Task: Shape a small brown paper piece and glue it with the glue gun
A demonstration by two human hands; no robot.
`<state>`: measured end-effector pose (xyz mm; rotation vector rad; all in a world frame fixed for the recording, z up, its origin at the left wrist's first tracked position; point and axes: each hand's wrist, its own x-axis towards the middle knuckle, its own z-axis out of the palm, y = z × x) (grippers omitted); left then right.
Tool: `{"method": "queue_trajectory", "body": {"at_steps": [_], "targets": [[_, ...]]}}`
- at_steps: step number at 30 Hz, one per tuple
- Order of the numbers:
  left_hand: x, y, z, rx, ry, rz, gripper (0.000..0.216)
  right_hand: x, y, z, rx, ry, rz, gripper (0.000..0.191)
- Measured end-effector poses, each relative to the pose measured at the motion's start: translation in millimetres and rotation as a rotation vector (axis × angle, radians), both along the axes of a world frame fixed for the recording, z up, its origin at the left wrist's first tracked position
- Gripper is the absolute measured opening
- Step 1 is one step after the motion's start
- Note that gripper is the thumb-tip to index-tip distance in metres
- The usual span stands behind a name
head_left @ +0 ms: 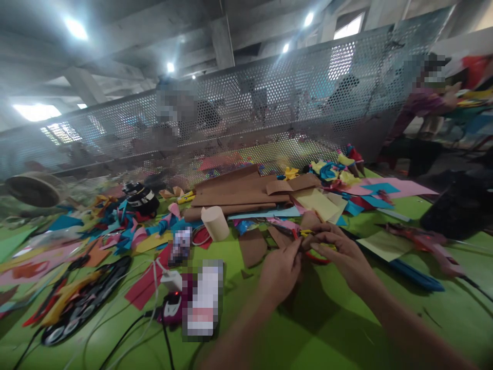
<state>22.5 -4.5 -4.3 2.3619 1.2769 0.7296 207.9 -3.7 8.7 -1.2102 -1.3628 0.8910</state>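
My left hand (281, 272) and my right hand (339, 246) meet over the right half of the green table, fingertips pinched close together. A small yellow piece (307, 233) shows between them. Fingers cover most of whatever they grip, so its kind stays unclear. Just under my right fingers, a red and yellow loop (320, 259) resembles a scissors handle; I cannot tell whether it is held. Cut brown pieces (252, 247) lie left of my hands. Behind them rest a pale yellow sheet (319, 204) and folded brown sheets (234, 192).
A pink glue gun (435, 249) with a corded handle lies at right, beside a long blue tool (418, 275). Left are a cream cylinder (214, 224), a phone (204, 303), cables and coloured scraps (131, 231). A perforated metal screen (246, 113) stands behind; a person (423, 103) is beyond, right.
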Motion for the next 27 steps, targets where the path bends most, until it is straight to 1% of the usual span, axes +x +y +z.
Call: {"method": "queue_trajectory", "body": {"at_steps": [6,10,13,15,19,21,24,27], "targets": [[0,-1,3.6,-0.036,-0.013,0.009,0.054,4,1,0.2,-0.018,-0.039,-0.023,0.036],[-1,-1,7.6,-0.088,-0.073,0.038,0.057,2,0,2.1,-0.035,0.0,0.03,0.041],[-1,-2,10.2,-0.098,-0.071,0.005,0.057,-1,0,3.1,-0.055,-0.005,0.056,0.043],[-1,-2,11.3,-0.087,-0.048,-0.027,0.057,-1,0,2.7,-0.039,-0.035,0.073,0.044],[1,-2,10.7,-0.052,0.024,-0.03,0.053,0,3,-0.7,-0.026,-0.047,0.118,0.043],[1,-1,9.3,-0.032,0.05,-0.027,0.052,2,3,-3.0,-0.035,-0.036,0.124,0.039],[2,-1,7.8,-0.029,0.059,-0.03,0.051,3,4,-5.3,-0.048,-0.029,0.134,0.03],[2,-1,8.3,-0.049,0.046,-0.034,0.05,1,3,-4.1,-0.06,-0.009,0.131,0.03]]}}
